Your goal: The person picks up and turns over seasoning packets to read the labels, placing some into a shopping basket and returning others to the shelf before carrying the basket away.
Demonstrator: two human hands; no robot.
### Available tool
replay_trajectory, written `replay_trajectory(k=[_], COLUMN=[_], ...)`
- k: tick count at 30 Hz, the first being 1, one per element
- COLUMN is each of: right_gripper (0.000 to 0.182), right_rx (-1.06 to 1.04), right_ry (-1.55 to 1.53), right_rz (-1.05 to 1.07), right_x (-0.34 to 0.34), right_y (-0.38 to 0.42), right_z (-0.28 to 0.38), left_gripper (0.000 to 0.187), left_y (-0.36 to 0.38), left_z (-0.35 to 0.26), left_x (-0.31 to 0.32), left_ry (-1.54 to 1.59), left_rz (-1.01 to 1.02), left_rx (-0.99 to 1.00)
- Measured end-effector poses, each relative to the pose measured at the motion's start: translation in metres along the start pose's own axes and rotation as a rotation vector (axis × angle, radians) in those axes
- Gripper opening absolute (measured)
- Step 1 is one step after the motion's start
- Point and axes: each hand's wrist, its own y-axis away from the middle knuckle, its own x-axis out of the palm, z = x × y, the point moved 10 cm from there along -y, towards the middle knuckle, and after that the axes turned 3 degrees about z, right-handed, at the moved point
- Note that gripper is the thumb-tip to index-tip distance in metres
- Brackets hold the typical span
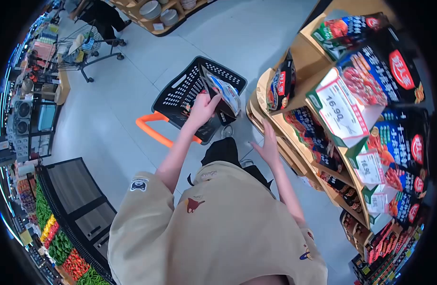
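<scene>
The left hand (203,110) is closed around the edge of a black food pouch (226,92) with a blue and white panel, its thumb pressed along the near side. The pouch stands tilted inside a black shopping basket (180,89), toward the basket's right side. The right hand (267,148) is empty, its fingers loosely extended and its thumb held apart, just beside the wooden display shelf (304,43); whether it touches the shelf edge cannot be told

The basket has perforated walls, and its orange handle (152,133) leans out to the left. Below the hands are the wearer's beige shirt (237,223), black trousers (221,151) and clear-looking shoes, partly hidden, on the grey tiled floor (123,90)

On the right, the shelf carries more pouches with red logos: one upright in the end compartment (281,85), several in the row below, and large ones along the top behind a price card (341,110) reading 16.90. Farther out, at the upper left, a person in dark clothes (102,19) is beside a wire shopping cart (78,50); bowls (150,9) sit on a wooden stand at the top, and green and red vegetables (75,263) fill the lower left
</scene>
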Motion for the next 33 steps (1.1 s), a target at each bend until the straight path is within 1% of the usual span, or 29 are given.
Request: replay_trajectory(k=[1, 2, 4, 5, 6, 7, 8, 9, 11, 13, 15, 16, 17, 18, 19, 21, 22, 23, 24, 25, 26, 27, 28, 29, 30, 31, 32, 33], right_gripper=[0.074, 0.074, 0.072, 0.072, 0.070, 0.069, 0.062, 0.062, 0.055, 0.051, 0.046, 0.046, 0.041, 0.036, 0.036, 0.029, 0.021, 0.021, 0.022, 0.027, 0.027, 0.031, 0.036, 0.037, 0.037, 0.037, 0.036, 0.036], right_rx=[-0.055, -0.059, -0.175, -0.174, -0.193, -0.211, -0.251, -0.248, -0.154, -0.107, -0.094, -0.090, -0.082, -0.071, -0.069, -0.049, 0.007, 0.007, 0.113, 0.223, 0.230, 0.227, 0.224, 0.247, 0.296, 0.349, 0.367, 0.454], right_ry=[0.030, 0.030, 0.054, 0.052, -0.015, -0.080, -0.078, -0.069, -0.185, -0.247, -0.183, -0.187, -0.261, -0.336, -0.337, -0.392, -0.376, -0.374, -0.482, -0.588, -0.580, -0.727, -0.871, -0.863, -0.875, -0.885, -1.023, -0.948], right_rz=[-0.043, -0.056, -0.078, -0.086, -0.039, 0.011, -0.107, -0.105, -0.110, -0.109, -0.080, -0.068, -0.053, -0.038, -0.025, -0.042, -0.041, -0.034, 0.005, 0.042, 0.048, -0.066, -0.185, -0.189, -0.229, -0.271, -0.341, -0.286], right_x=[-0.009, -0.015, -0.025, -0.028, -0.025, -0.023, -0.037, -0.039, -0.044, -0.043, -0.038, -0.035, -0.032, -0.028, -0.023, -0.013, -0.007, -0.002, 0.008, 0.018, 0.022, 0.019, 0.015, 0.015, 0.014, 0.012, 0.007, 0.009], right_y=[-0.006, -0.011, -0.012, -0.009, -0.005, 0.001, 0.010, 0.016, 0.025, 0.032, 0.036, 0.037, 0.034, 0.032, 0.030, 0.022, 0.017, 0.011, 0.008, 0.005, -0.003, -0.010, -0.013, -0.016, -0.019, -0.022, -0.024, -0.021], right_z=[0.015, 0.025, 0.050, 0.051, 0.053, 0.055, 0.061, 0.060, 0.046, 0.039, 0.037, 0.038, 0.039, 0.040, 0.038, 0.028, 0.021, 0.020, 0.010, 0.000, -0.003, -0.010, -0.018, -0.027, -0.040, -0.046, -0.040, -0.052], left_gripper=[0.039, 0.038, 0.038, 0.039, 0.038, 0.038, 0.038, 0.038, 0.038, 0.037, 0.037, 0.038, 0.039, 0.040, 0.040, 0.042, 0.043, 0.043, 0.043, 0.042, 0.040, 0.040, 0.038, 0.036, 0.030, 0.027, 0.026, 0.027], left_y=[0.010, 0.018, 0.036, 0.044, 0.050, 0.056, 0.063, 0.067, 0.072, 0.068, 0.065, 0.065, 0.065, 0.065, 0.064, 0.056, 0.051, 0.046, 0.040, 0.035, 0.028, 0.021, 0.010, -0.001, -0.008, -0.016, -0.024, -0.031], left_z=[-0.017, -0.026, -0.051, -0.063, -0.070, -0.078, -0.088, -0.093, -0.102, -0.102, -0.097, -0.095, -0.093, -0.088, -0.083, -0.076, -0.070, -0.066, -0.061, -0.056, -0.048, -0.036, -0.021, -0.007, 0.015, 0.028, 0.038, 0.048], left_x=[0.004, 0.008, 0.018, 0.024, 0.032, 0.036, 0.042, 0.049, 0.060, 0.060, 0.059, 0.058, 0.057, 0.050, 0.046, 0.033, 0.030, 0.024, 0.019, 0.014, 0.008, 0.001, -0.018, -0.036, -0.060, -0.070, -0.077, -0.083], left_ry=[0.092, 0.095, 0.101, 0.111, 0.139, 0.138, 0.143, 0.150, 0.214, 0.203, 0.191, 0.213, 0.237, 0.218, 0.222, 0.223, 0.235, 0.240, 0.271, 0.305, 0.321, 0.333, 0.425, 0.514, 0.582, 0.710, 0.735, 0.761], left_rz=[0.038, 0.096, 0.134, 0.167, 0.221, 0.227, 0.241, 0.253, 0.281, 0.246, 0.256, 0.253, 0.248, 0.189, 0.182, 0.158, 0.171, 0.167, 0.163, 0.160, 0.167, 0.170, 0.073, -0.023, -0.237, -0.248, -0.250, -0.252], left_rx=[0.006, 0.030, 0.060, 0.080, 0.104, 0.104, 0.105, 0.110, 0.107, 0.122, 0.127, 0.122, 0.119, 0.085, 0.076, 0.101, 0.094, 0.092, 0.079, 0.066, 0.059, 0.050, 0.054, 0.059, 0.001, -0.028, -0.042, -0.060])
